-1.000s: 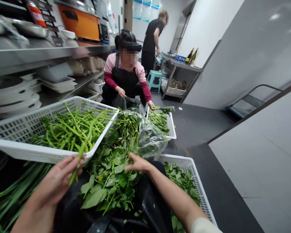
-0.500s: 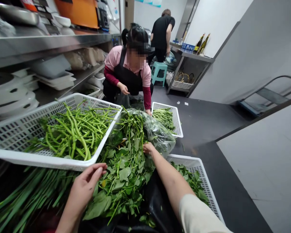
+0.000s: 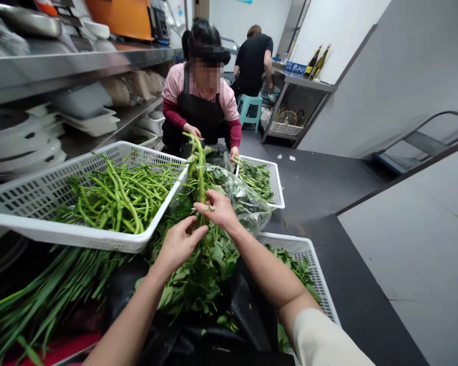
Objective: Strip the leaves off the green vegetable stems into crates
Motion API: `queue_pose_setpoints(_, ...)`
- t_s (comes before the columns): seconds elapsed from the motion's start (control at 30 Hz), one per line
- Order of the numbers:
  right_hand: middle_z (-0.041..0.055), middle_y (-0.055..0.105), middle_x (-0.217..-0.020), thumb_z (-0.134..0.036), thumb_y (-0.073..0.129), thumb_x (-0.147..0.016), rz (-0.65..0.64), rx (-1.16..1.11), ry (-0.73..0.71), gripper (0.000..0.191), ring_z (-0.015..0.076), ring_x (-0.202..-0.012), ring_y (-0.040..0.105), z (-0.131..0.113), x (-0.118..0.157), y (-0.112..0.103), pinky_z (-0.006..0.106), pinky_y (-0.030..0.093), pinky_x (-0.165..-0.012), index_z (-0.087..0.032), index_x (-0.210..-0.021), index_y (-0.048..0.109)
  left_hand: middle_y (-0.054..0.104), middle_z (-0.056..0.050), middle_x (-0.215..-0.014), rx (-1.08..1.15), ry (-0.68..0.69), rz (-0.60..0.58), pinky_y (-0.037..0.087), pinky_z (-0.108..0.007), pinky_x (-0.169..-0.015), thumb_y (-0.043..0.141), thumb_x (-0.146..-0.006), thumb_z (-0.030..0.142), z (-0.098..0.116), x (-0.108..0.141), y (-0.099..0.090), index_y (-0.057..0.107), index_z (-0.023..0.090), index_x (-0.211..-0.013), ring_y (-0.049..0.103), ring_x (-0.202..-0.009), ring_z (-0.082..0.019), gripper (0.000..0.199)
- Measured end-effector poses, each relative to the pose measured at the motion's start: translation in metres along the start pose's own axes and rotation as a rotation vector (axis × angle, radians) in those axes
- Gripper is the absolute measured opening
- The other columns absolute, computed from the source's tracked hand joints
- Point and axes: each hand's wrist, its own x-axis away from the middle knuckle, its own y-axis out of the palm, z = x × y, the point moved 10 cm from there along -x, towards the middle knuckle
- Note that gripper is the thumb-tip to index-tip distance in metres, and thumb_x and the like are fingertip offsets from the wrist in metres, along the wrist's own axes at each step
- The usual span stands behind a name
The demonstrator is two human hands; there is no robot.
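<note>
My right hand [image 3: 218,209] is closed round a green stem bunch [image 3: 199,168] that stands upright over the leafy greens [image 3: 198,279]. Just below and to its left, my left hand [image 3: 179,243] has thumb and fingers apart beside the lower part of the bunch, with nothing visibly held. Left of the hands, a white basket [image 3: 152,235] holds long green stems [image 3: 118,195]. The clear plastic bag [image 3: 246,201] lies behind the greens.
Another white basket [image 3: 316,254] with leaves is at my right, a smaller basket [image 3: 278,185] farther back. A person [image 3: 204,96] squats opposite; another [image 3: 254,61] sits behind. Long green leaves [image 3: 61,295] lie at lower left, below shelving [image 3: 61,66].
My right hand has moved left and lifted the stem bunch out of the pile. My left hand has moved right and up, close to it. The person opposite is more upright, holding stems by the far basket.
</note>
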Motion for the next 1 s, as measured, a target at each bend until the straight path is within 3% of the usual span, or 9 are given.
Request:
queue_pose_setpoints(0.13, -0.0006, 0.059, -0.065, -0.048, 0.055, -0.077, -0.124, -0.428, 0.153, 0.029, 0.0118, -0.056, 0.056, 0.003, 0.004, -0.002, 0.024, 0.046, -0.055, -0.019, -0.078, 0.054, 0.048, 0.005, -0.050, 0.179, -0.030, 0.064, 0.036, -0.022, -0.047, 0.062, -0.064, 0.045, 0.013, -0.015, -0.022, 0.058, 0.017, -0.062, 0.045, -0.048, -0.011, 0.028)
queue_pose_setpoints(0.23, 0.0008, 0.058, -0.061, -0.044, 0.054, -0.077, -0.099, -0.352, 0.275, 0.029, 0.0129, -0.056, 0.056, 0.036, 0.028, -0.013, 0.027, 0.047, -0.058, -0.017, -0.068, 0.054, 0.048, 0.006, -0.052, 0.417, -0.147, 0.114, 0.035, -0.018, -0.044, 0.069, -0.057, 0.039, 0.002, -0.022, -0.045, 0.057, 0.016, -0.063, 0.042, -0.046, -0.007, 0.027)
queue_pose_setpoints(0.3, 0.0013, 0.061, -0.070, -0.035, 0.063, -0.069, -0.085, -0.239, 0.197, 0.019, 0.0146, -0.068, 0.058, 0.042, 0.048, -0.022, 0.029, 0.047, -0.067, -0.017, -0.067, 0.057, 0.049, 0.005, -0.053, 0.523, -0.226, 0.106, 0.034, -0.016, -0.042, 0.072, -0.054, 0.035, -0.007, -0.023, -0.050, 0.058, 0.015, -0.065, 0.041, -0.044, -0.005, 0.027)
queue_pose_setpoints(0.4, 0.0047, 0.063, -0.092, -0.028, 0.064, -0.068, 0.124, -0.250, 0.021, 0.012, 0.0173, -0.088, 0.057, 0.030, 0.082, -0.054, 0.031, 0.044, -0.082, -0.018, -0.065, 0.059, 0.047, 0.006, -0.052, 0.614, -0.278, 0.091, 0.030, -0.013, -0.037, 0.074, -0.054, 0.028, -0.011, -0.020, -0.045, 0.057, 0.015, -0.063, 0.038, -0.040, -0.003, 0.024)
queue_pose_setpoints(0.47, 0.0061, 0.061, -0.095, -0.030, 0.059, -0.074, 0.396, -0.276, -0.043, 0.013, 0.0165, -0.086, 0.056, 0.017, 0.111, -0.089, 0.030, 0.044, -0.079, -0.018, -0.070, 0.060, 0.046, 0.007, -0.051, 0.629, -0.288, 0.099, 0.031, -0.013, -0.037, 0.073, -0.056, 0.026, -0.011, -0.017, -0.039, 0.055, 0.015, -0.062, 0.039, -0.040, -0.003, 0.022)
queue_pose_setpoints(0.53, 0.0050, 0.061, -0.088, -0.030, 0.055, -0.079, 0.433, -0.243, -0.125, 0.014, 0.0154, -0.077, 0.055, -0.005, 0.129, -0.101, 0.027, 0.044, -0.071, -0.019, -0.080, 0.063, 0.048, 0.006, -0.052, 0.622, -0.291, 0.111, 0.034, -0.013, -0.038, 0.073, -0.059, 0.025, -0.009, -0.016, -0.034, 0.054, 0.015, -0.062, 0.041, -0.040, -0.003, 0.021)
queue_pose_setpoints(0.67, 0.0040, 0.063, -0.075, -0.028, 0.053, -0.081, -0.069, 0.032, -0.231, 0.018, 0.0167, -0.072, 0.057, -0.032, 0.131, -0.051, 0.026, 0.044, -0.065, -0.021, -0.085, 0.069, 0.048, 0.005, -0.053, 0.673, -0.289, 0.136, 0.034, -0.012, -0.037, 0.070, -0.064, 0.022, -0.005, -0.017, -0.031, 0.055, 0.015, -0.065, 0.042, -0.040, -0.003, 0.016)
queue_pose_setpoints(0.87, 0.0047, 0.064, -0.083, -0.025, 0.051, -0.083, -0.065, 0.146, -0.235, 0.020, 0.0141, -0.074, 0.057, -0.022, 0.121, -0.029, 0.024, 0.042, -0.069, -0.020, -0.086, 0.071, 0.049, 0.005, -0.052, 0.741, -0.316, 0.150, 0.034, -0.010, -0.037, 0.070, -0.065, 0.019, -0.008, -0.013, -0.033, 0.057, 0.014, -0.067, 0.042, -0.040, -0.002, 0.014)
queue_pose_setpoints(1.0, 0.0014, 0.058, -0.069, -0.029, 0.053, -0.081, -0.122, 0.098, -0.266, 0.019, 0.0119, -0.064, 0.050, -0.028, 0.127, -0.010, 0.023, 0.038, -0.062, -0.019, -0.074, 0.069, 0.054, 0.004, -0.057, 0.732, -0.286, 0.087, 0.032, -0.010, -0.037, 0.075, -0.059, 0.025, -0.004, -0.008, -0.024, 0.057, 0.014, -0.067, 0.042, -0.042, -0.002, 0.023)
